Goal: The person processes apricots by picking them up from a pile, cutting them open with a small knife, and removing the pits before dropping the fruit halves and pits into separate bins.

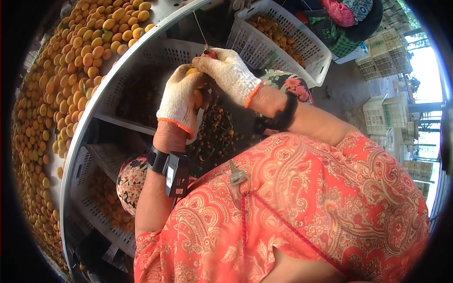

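Observation:
Both my hands wear white knit gloves with orange cuffs and meet in front of me. My left hand is closed around an apricot, of which only a bit of orange shows. Another orange piece shows lower at its palm side. My right hand is closed on a red-handled tool; a thin, straight metallic line runs up from it, perhaps its blade or shaft. The right fingertips touch the left hand at the fruit, hiding the contact point. Below the hands, a dark area is strewn with small orange-brown bits.
A metal-rimmed table piled with apricots curves along the left. White crates with orange fruit pieces stand at upper right and lower left. Another person is at upper right. Stacked crates stand beyond.

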Demonstrator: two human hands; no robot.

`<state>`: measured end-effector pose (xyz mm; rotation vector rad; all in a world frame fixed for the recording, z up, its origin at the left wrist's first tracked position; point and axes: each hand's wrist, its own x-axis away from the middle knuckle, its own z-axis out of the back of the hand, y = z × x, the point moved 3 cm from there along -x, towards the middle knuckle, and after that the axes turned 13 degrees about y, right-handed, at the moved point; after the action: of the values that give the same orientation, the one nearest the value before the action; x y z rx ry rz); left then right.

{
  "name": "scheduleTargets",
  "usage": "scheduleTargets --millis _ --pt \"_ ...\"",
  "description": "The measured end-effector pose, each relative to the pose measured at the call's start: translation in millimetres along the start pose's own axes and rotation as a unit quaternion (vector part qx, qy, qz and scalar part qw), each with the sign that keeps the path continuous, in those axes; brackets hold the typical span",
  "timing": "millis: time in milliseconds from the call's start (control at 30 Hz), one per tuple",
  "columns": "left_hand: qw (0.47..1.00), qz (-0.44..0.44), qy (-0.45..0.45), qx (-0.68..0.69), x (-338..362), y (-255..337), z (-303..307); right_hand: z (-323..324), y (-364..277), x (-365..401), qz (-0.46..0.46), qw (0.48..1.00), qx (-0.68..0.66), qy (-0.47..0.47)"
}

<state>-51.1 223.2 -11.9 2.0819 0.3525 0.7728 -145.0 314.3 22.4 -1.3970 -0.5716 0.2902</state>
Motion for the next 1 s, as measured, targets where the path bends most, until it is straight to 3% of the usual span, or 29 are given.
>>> scheduleTargets --millis 1000 --pt "0.999 0.014 0.047 -0.001 6.9 -1.5 -4.3 -0.9 14.8 -3.4 -0.028 1.000 0.000 0.005"
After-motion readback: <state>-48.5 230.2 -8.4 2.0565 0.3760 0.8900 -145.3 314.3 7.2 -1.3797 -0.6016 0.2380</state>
